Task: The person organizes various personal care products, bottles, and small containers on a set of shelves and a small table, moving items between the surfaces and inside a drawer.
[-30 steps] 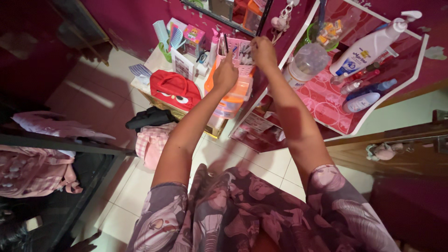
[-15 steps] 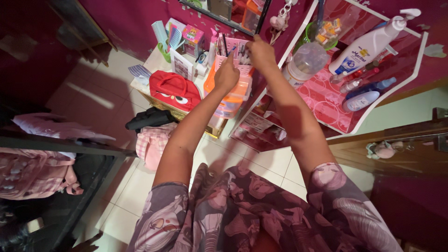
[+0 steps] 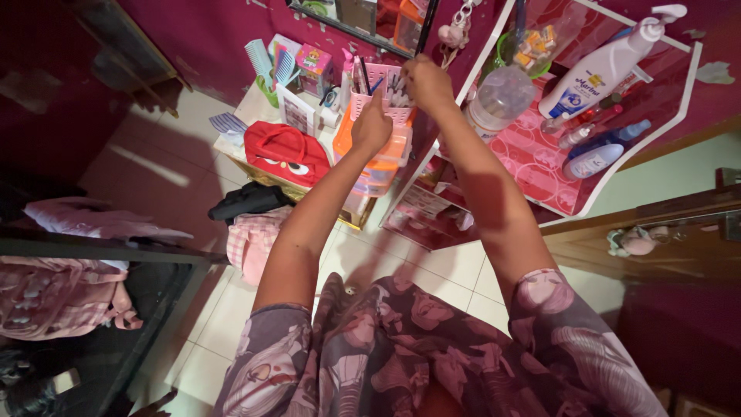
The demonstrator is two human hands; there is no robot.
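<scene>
A pink slotted basket [image 3: 384, 75] with pens and pencils [image 3: 363, 76] standing in it sits on top of an orange lidded container [image 3: 377, 166]. My left hand [image 3: 370, 127] is curled against the basket's near wall, gripping its rim. My right hand [image 3: 421, 81] hovers over the basket's right side with fingers bent down among the pens. Whether it holds one is hidden.
A red bag [image 3: 287, 153], combs [image 3: 266, 58] and small boxes crowd the low table on the left. A white-rimmed shelf [image 3: 641, 143] on the right holds a white pump bottle [image 3: 602, 66], a clear bottle [image 3: 502, 96] and small bottles. Clothes [image 3: 251, 239] lie on the tiled floor.
Both hands stayed at the basket. My left forefinger, raised half a second ago, has folded back onto the rim. The view shifted slightly.
</scene>
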